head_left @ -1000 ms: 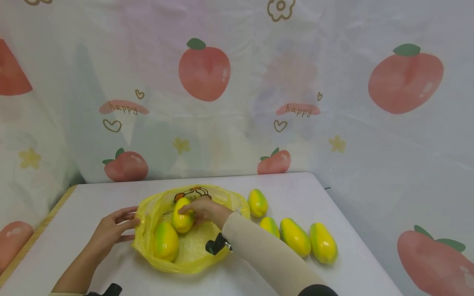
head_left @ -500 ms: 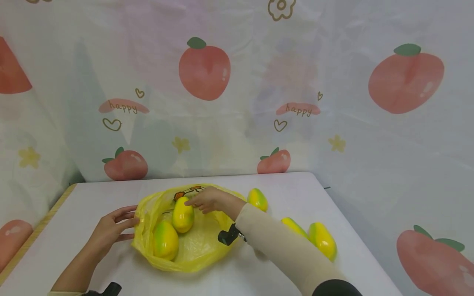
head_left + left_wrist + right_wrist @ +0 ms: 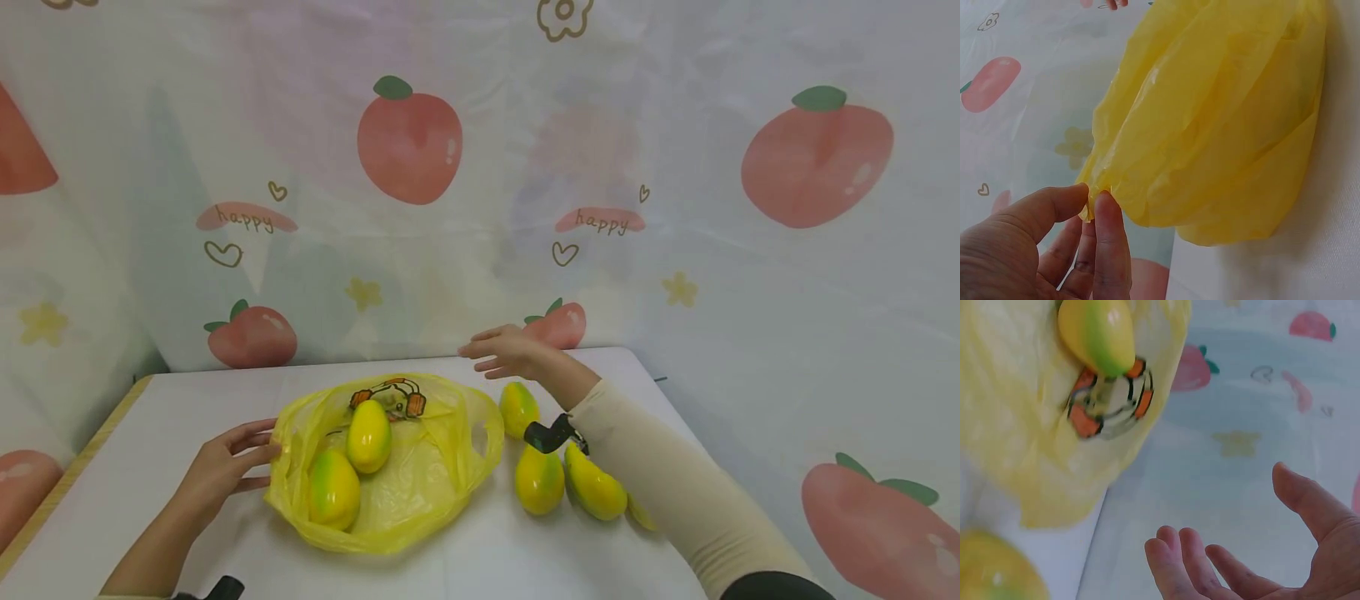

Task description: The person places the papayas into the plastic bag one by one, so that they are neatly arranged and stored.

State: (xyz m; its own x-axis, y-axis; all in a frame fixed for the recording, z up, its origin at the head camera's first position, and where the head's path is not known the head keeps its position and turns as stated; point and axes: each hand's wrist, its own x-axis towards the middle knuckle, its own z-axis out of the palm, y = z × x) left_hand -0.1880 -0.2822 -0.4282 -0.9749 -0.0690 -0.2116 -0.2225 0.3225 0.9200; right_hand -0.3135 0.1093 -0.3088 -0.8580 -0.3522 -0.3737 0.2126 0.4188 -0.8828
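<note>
A yellow plastic bag (image 3: 427,492) lies with its mouth spread, and two yellow-green mangoes rest inside: one mango (image 3: 369,437) near the printed cartoon, the other mango (image 3: 333,490) nearer the front left. At the bag's left rim, my left hand (image 3: 221,467) pinches the plastic between thumb and fingers; the left wrist view shows this grip on the bag (image 3: 1210,125) up close. My right hand (image 3: 508,352) hovers beyond the bag's right side, fingers spread and holding nothing. Just below it on the table is a mango (image 3: 517,408).
To the right of the bag sit more mangoes, one mango (image 3: 539,481) close to the bag and another mango (image 3: 597,485) beside it. A further mango (image 3: 641,514) is mostly hidden by the right sleeve. Behind the white table (image 3: 225,392) hangs a printed curtain (image 3: 465,275).
My right hand has let go of the mango inside the bag, lifted out and moved right and back. The left hand keeps its place at the rim.
</note>
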